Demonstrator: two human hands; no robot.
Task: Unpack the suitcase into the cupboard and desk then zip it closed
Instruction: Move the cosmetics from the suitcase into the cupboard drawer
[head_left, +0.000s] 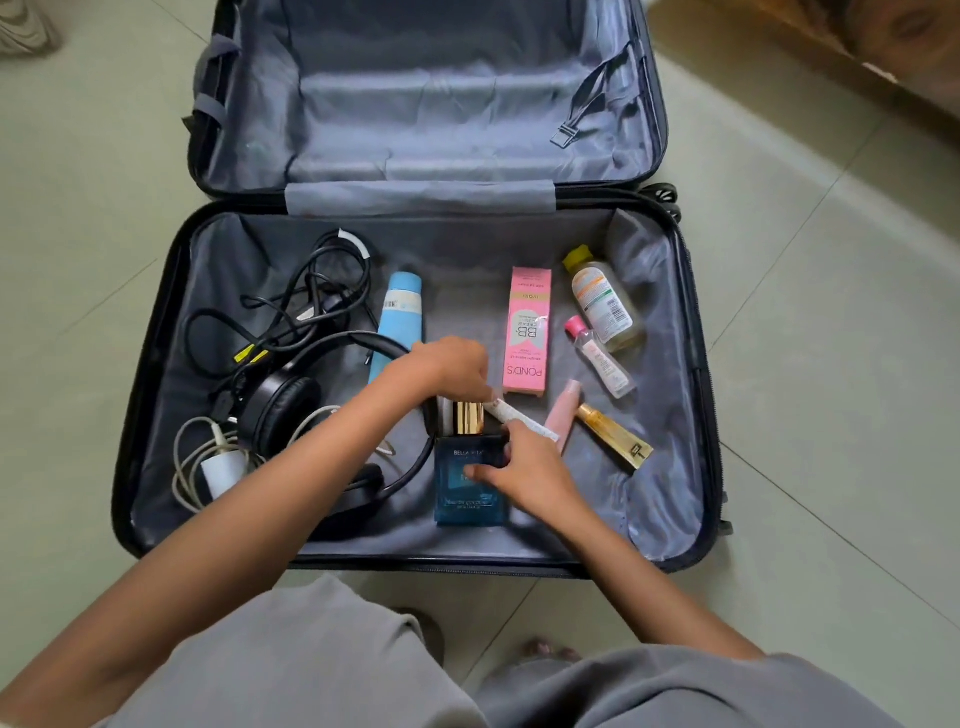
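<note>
A dark suitcase (156, 364) lies open on the floor with grey lining. My right hand (524, 470) grips a blue perfume bottle (470, 499) with a gold cap, lying in the near half. My left hand (449, 364) reaches over the gold cap and pinches a thin white tube (519, 415). Around them lie a pink box (527, 332), a light blue tube (397, 317), a clear bottle with a yellow cap (602, 301), a small bottle with a pink cap (600, 358), a pink tube (563, 413) and a gold tube (613, 436).
Black headphones (285, 405), tangled black cables (311, 296) and a white charger with its cord (223, 467) fill the left of the case. The lid half (441, 104) holds nothing but straps. Pale floor tiles surround the case; wooden furniture (857, 31) shows at top right.
</note>
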